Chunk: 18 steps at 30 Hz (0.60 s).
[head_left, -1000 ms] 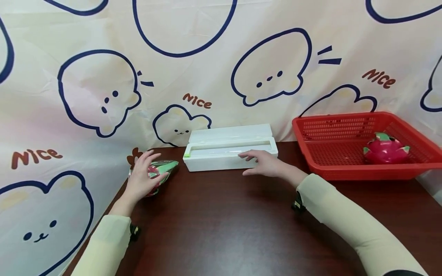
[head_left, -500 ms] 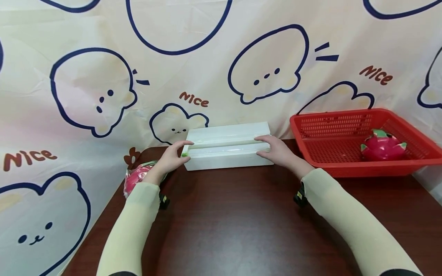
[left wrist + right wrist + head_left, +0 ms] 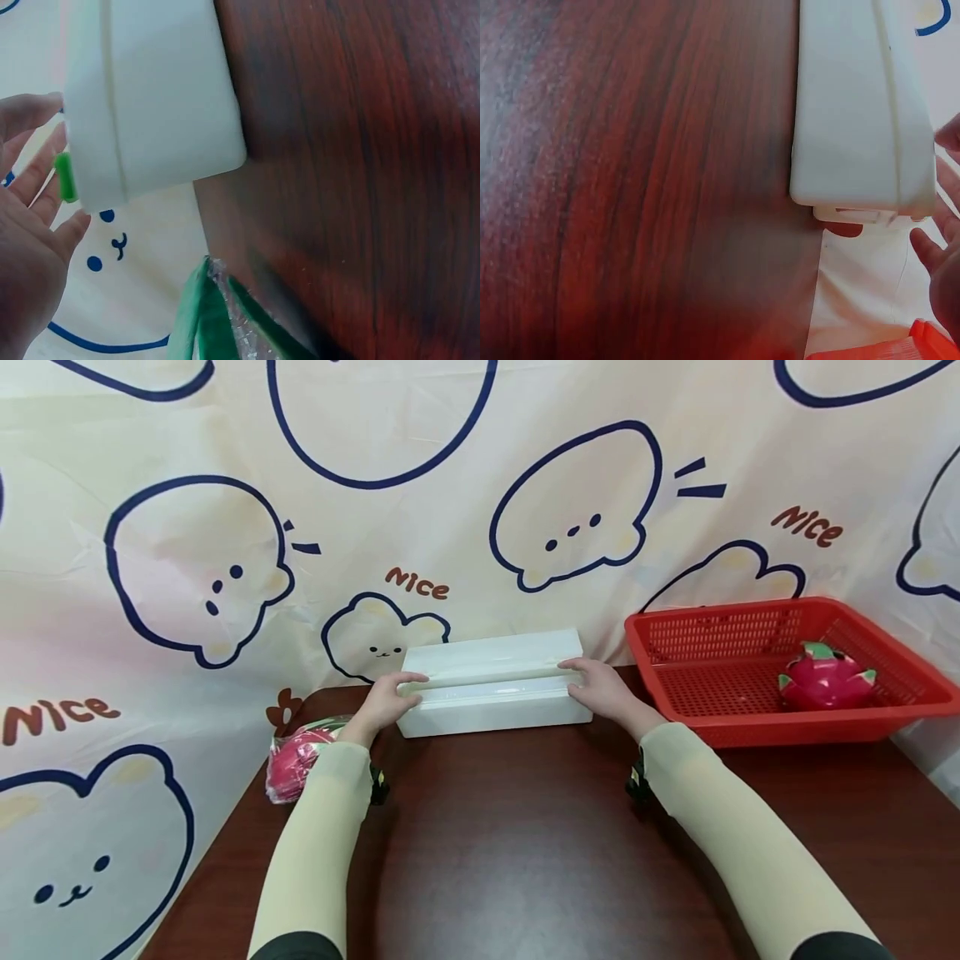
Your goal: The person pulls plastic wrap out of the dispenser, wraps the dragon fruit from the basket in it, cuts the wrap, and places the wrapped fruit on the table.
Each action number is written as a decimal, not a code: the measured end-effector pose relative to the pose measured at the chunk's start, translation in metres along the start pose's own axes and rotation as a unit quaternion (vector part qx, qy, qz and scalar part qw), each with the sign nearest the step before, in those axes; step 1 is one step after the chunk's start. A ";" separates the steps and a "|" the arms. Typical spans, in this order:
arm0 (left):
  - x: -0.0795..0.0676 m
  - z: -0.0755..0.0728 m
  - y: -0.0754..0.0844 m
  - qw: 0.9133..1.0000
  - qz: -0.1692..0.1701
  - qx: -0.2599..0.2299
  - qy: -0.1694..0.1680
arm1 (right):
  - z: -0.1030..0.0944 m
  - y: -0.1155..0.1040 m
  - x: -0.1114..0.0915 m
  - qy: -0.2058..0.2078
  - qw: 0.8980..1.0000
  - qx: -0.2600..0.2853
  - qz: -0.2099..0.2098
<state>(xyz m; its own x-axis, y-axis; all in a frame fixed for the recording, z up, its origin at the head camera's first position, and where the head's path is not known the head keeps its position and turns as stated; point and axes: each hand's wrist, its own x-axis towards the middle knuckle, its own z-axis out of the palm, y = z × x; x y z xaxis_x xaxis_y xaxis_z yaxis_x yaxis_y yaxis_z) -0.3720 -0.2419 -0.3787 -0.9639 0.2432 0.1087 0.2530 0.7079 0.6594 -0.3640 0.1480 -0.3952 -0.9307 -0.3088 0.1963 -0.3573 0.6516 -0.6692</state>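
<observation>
A long white cling film dispenser (image 3: 491,714) stands at the back of the table, its lid (image 3: 491,656) raised toward the wall. At its left end is my left hand (image 3: 386,700), thumb and forefinger extended at the upper front edge. A green slider (image 3: 65,178) shows beside those fingers in the left wrist view. My right hand (image 3: 603,687) touches the right end in much the same way, fingers fairly straight. Behind my left forearm lies a pink dragon fruit (image 3: 296,764) wrapped in clear film, its green leaf tips (image 3: 214,311) showing in the left wrist view.
At the back right, a red plastic basket (image 3: 750,731) holds an unwrapped pink dragon fruit (image 3: 828,683). A cloth with cartoon drawings (image 3: 390,543) hangs behind the dark wooden table (image 3: 495,843).
My left hand has moved right from the wrapped dragon fruit to the dispenser's left end. My right hand has moved slightly right to the other end. The dispenser stays about where it was.
</observation>
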 end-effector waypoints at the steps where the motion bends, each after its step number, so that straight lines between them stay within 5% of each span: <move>1: 0.001 0.001 -0.001 1.000 -0.007 -0.001 -0.001 | 0.000 0.001 0.000 -0.003 1.000 0.003 0.002; 18: 0.004 0.012 -0.012 0.997 -0.042 -0.024 0.060 | -0.001 0.004 0.012 0.005 1.000 0.008 0.018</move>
<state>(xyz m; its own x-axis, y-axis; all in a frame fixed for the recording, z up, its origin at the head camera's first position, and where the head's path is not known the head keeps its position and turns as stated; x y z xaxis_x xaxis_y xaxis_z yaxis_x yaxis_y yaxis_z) -0.3780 -0.2412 -0.3947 -0.9852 0.1020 0.1375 0.1697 0.6897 0.7039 -0.3765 0.1471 -0.3948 -0.9434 -0.2792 0.1791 -0.3230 0.6502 -0.6877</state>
